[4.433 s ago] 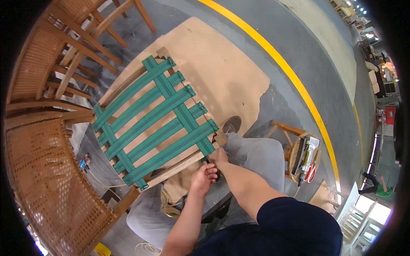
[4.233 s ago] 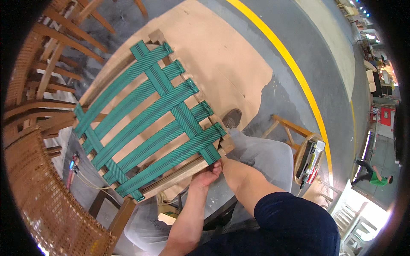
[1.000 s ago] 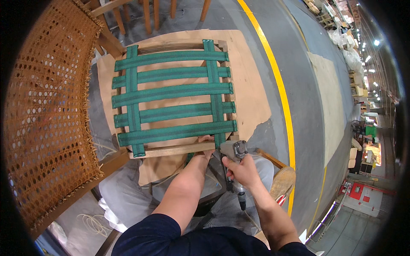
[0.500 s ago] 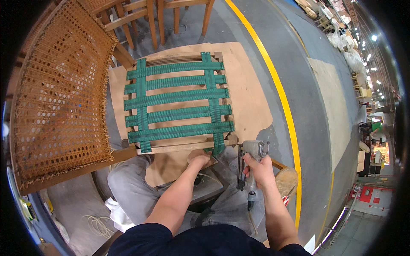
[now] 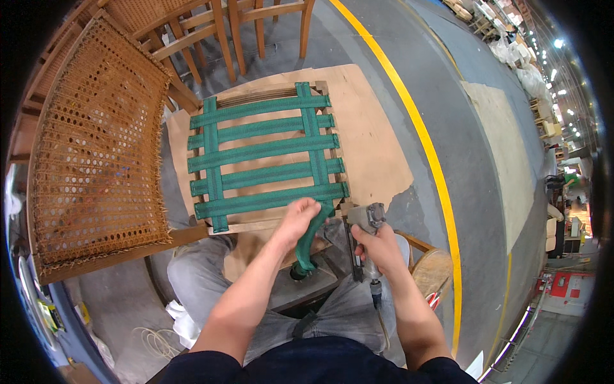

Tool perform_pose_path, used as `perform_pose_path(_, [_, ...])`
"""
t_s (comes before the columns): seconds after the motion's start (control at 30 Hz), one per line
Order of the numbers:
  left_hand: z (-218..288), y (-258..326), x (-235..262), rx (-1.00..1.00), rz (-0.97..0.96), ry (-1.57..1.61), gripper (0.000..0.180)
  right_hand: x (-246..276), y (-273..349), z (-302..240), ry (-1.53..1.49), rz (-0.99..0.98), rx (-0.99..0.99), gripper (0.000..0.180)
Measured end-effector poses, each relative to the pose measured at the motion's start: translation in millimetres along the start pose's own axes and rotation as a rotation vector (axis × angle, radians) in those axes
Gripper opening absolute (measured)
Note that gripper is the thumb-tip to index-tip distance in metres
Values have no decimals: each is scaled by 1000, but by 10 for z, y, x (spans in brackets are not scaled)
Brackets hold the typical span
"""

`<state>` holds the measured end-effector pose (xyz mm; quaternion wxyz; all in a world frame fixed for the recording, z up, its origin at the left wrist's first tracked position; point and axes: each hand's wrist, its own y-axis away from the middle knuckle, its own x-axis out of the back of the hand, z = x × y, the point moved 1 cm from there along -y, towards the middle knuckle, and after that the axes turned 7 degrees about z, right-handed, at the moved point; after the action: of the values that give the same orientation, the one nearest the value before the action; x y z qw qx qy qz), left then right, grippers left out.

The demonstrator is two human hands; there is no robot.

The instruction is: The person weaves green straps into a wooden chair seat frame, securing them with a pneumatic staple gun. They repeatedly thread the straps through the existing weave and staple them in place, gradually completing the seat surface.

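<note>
A wooden chair seat frame (image 5: 246, 228) carries green webbing straps (image 5: 268, 148), several running across and two lengthwise, woven over and under. From the frame's near right corner a loose strap end (image 5: 309, 242) hangs down between my knees. My left hand (image 5: 298, 221) is closed at the top of that loose end, its fingertips against the strap's edge. My right hand (image 5: 378, 246) grips a grey pneumatic staple gun (image 5: 367, 217) with an air hose at its base. The gun's nose is close beside the frame's near right corner.
The cane chair back (image 5: 105, 141) rises at the left, joined to the frame by a wooden rail. Brown cardboard (image 5: 374, 128) lies beneath. More wooden chairs (image 5: 249, 25) stand behind. Red-handled scissors (image 5: 433, 299) lie by a round wooden stool (image 5: 438, 272) at my right.
My left hand has come up from under the frame's near rail to its top edge. The strap's loose end now hangs in view. The staple gun has shifted slightly left.
</note>
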<state>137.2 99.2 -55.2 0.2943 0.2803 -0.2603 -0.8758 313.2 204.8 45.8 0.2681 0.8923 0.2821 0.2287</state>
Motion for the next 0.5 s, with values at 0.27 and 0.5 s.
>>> perform_pose_path(0.27, [30,-472,47,7,106,-125,24,-179,-228,11,69,-48,-58,22])
perform_pose_path(0.5, [-25,-548,79,-2,112,-144,23,-269,-282,38,92,-16,-58,21])
